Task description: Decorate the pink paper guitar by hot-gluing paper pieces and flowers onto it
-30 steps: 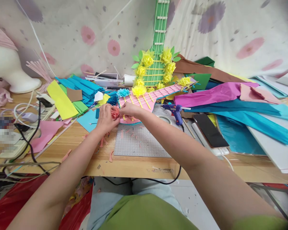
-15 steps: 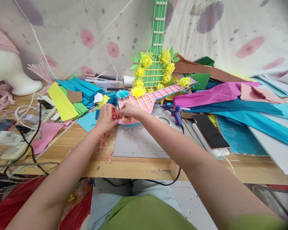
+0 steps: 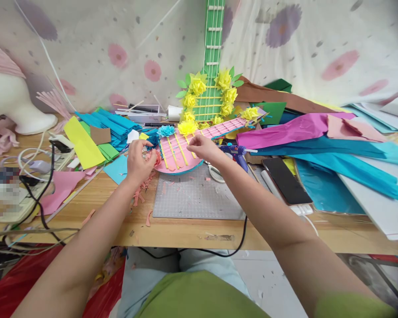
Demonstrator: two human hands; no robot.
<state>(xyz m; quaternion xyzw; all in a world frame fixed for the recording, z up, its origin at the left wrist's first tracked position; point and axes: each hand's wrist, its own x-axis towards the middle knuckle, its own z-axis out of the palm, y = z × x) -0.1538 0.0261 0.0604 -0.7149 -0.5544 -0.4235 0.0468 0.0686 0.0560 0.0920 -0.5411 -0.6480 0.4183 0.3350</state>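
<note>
A pink cardboard guitar (image 3: pixel 182 163) with yellow strips and thin pale strings lies on the table, its neck pointing right. A blue paper flower (image 3: pixel 166 130) and a yellow paper flower (image 3: pixel 187 128) sit along its upper edge. At its left end is a coral paper flower (image 3: pixel 158 157), partly covered by my left hand (image 3: pixel 139 160). That hand's thumb and forefinger are apart beside the flower. Above the guitar's body, my right hand (image 3: pixel 204 148) has its fingers pinched together; anything between the tips is too small to make out.
A green paper guitar (image 3: pixel 208 99) with yellow flowers stands behind. Right of my hand lie a blue glue gun (image 3: pixel 237 154), scissors (image 3: pixel 215 173) and a phone (image 3: pixel 287 181). A grey cutting mat (image 3: pixel 199 198) has scraps on it. Cables and a power strip (image 3: pixel 58 165) occupy the left.
My right hand has moved right, away from the coral flower, to over the guitar's body. My left hand's fingers have spread from around the flower. The view has shifted slightly.
</note>
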